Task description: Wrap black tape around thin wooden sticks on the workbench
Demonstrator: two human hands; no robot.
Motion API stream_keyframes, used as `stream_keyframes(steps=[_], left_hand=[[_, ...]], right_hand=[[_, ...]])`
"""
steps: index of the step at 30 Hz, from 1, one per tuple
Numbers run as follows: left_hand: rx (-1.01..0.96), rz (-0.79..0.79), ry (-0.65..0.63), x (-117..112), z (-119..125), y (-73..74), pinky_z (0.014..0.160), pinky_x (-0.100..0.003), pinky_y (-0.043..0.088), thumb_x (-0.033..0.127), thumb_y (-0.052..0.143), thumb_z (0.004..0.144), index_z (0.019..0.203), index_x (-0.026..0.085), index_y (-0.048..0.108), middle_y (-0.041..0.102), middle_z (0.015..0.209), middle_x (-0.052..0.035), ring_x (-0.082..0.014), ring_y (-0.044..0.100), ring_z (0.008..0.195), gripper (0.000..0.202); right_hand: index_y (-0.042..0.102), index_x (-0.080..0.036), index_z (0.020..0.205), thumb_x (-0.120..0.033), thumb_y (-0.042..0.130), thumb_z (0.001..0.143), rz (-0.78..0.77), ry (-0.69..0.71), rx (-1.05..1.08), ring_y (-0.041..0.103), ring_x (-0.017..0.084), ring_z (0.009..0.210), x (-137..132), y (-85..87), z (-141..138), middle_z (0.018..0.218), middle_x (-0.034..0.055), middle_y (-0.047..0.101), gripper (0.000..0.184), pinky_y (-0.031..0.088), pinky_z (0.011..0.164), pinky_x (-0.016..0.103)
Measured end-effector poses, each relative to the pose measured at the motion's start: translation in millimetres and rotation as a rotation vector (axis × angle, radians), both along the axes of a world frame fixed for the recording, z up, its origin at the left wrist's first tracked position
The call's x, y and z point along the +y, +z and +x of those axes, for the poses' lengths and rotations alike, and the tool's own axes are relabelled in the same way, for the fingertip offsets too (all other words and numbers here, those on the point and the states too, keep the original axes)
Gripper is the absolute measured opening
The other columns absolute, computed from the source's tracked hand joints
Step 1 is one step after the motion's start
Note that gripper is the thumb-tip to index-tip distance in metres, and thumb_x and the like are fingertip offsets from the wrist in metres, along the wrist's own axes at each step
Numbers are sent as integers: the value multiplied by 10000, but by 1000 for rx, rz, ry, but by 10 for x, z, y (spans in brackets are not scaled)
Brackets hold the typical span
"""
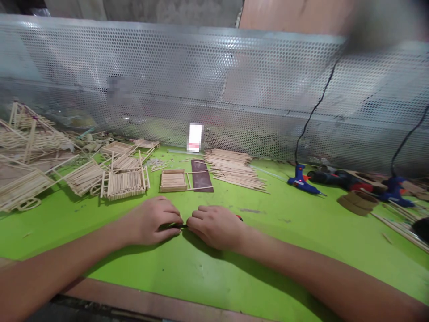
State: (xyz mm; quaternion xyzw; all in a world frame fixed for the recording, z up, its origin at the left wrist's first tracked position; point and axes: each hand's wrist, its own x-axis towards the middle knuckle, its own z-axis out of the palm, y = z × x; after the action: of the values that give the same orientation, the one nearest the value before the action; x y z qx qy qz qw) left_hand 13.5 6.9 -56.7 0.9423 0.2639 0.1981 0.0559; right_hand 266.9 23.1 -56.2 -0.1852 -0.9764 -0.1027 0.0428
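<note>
My left hand (152,220) and my right hand (216,226) rest knuckles-up on the green table top (284,241), fingertips nearly touching. Both are curled closed around a thin dark stick-like object (179,226) that shows between them. A small red tip (239,218) pokes out behind my right hand; what it belongs to is hidden. Just beyond the hands lie a small flat panel of wooden sticks (173,180), a dark brown rectangular plate (202,175) and a loose pile of thin wooden sticks (234,167).
Several stick-built frames (124,179) and larger stick structures (23,165) crowd the left. Two blue glue guns (303,181) (395,190) with black cords lie at the right, beside a brown tape roll (357,202). A perforated metal screen (214,89) walls the back.
</note>
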Motion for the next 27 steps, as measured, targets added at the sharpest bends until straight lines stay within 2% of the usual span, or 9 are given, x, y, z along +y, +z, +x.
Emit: stream_keyframes(steps=[17,27], left_hand=[[55,164,-76,-25,-2,-20,821,-386,459,241,590,1006,1137,186,705,775,968,-53,-211,654,855,183],[65,239,-72,-16,20,-30,747,-370,444,219,537,1037,1136,172,697,761,898,-51,-192,630,767,193]], right_hand=[[662,-178,1027,-271,480,1090,-18,-4,8,587,176,752,-11,29,-1,859,43,706,214,388,666,303],[656,-181,1055,-266,490,1081,0,0,1,594,185,754,-12,31,-2,866,37,708,188,395,663,314]])
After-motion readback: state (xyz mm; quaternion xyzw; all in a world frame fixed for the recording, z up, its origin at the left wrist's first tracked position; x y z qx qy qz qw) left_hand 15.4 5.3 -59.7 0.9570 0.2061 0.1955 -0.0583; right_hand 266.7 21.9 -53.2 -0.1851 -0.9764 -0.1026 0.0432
